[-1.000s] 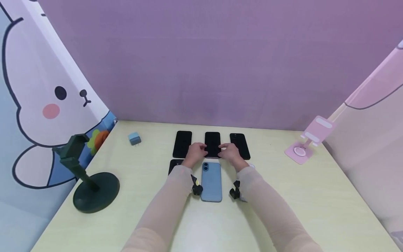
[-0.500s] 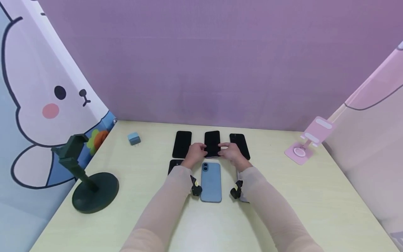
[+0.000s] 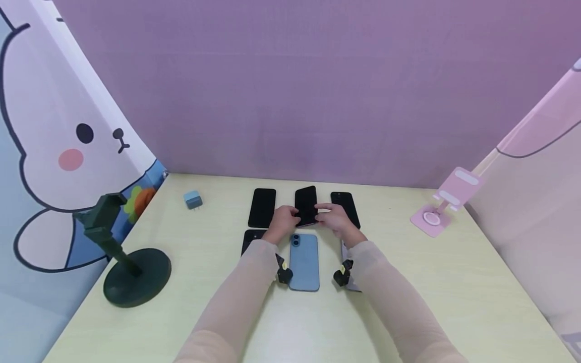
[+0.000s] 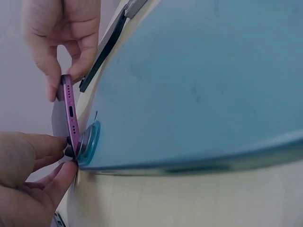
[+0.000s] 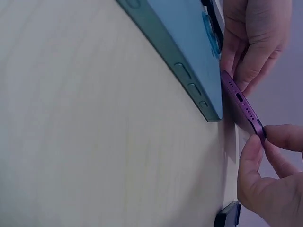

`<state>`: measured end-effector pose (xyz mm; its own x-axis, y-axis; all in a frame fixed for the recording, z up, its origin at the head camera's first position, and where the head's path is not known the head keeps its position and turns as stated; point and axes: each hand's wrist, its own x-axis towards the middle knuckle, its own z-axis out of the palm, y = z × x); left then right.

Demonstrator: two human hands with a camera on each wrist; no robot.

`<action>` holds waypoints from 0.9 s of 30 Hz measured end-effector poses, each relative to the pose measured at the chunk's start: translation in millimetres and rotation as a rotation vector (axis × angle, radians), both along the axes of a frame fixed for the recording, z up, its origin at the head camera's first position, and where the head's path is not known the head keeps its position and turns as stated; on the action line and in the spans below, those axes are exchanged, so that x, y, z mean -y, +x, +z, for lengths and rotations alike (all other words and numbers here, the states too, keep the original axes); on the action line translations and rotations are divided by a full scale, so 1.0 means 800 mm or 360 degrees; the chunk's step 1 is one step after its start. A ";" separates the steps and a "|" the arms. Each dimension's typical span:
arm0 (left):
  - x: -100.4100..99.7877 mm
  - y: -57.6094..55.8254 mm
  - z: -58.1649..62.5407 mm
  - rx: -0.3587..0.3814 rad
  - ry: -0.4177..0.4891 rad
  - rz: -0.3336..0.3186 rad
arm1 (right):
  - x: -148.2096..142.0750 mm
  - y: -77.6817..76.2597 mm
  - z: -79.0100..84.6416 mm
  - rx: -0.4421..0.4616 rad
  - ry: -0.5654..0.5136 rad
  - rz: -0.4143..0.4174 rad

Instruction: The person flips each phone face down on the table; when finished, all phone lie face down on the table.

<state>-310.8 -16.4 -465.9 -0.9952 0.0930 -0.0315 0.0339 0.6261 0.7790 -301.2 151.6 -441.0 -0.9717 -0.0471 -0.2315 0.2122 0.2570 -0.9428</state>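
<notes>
A phone (image 3: 306,204) with a dark screen and a purple edge (image 4: 70,106) is gripped by both hands at its near end, with its charging port facing me. My left hand (image 3: 285,220) pinches the left side between thumb and fingers. On the opposite side, the thumb and fingers of my right hand (image 3: 338,222) pinch the phone (image 5: 242,105). It tilts, its right side higher than its left. Just in front lies a blue phone (image 3: 304,262), back up, its camera bump (image 4: 88,144) close to my left fingers.
Black phones lie at the back left (image 3: 262,207) and back right (image 3: 346,207). Another dark phone (image 3: 251,237) and a pale lilac phone (image 3: 352,286) are partly hidden under my forearms. A dark green stand (image 3: 136,275), blue charger plug (image 3: 192,199) and pink stand (image 3: 433,219) stand farther out.
The purple-edged phone has gone from lying flat to tilted, its right side raised and its far end turned slightly. Both hands keep their grip; the right wrist has shifted slightly right.
</notes>
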 end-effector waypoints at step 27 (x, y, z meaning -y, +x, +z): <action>-0.014 0.009 0.001 -0.0167 0.0298 -0.0084 | -0.001 0.005 0.019 0.0012 -0.0389 0.0039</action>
<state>-303.4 -4.9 -465.4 -0.9856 0.1398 0.0947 0.1499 0.4658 0.8721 -297.3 152.7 -425.8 -0.9678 -0.1263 -0.2178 0.2162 0.0264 -0.9760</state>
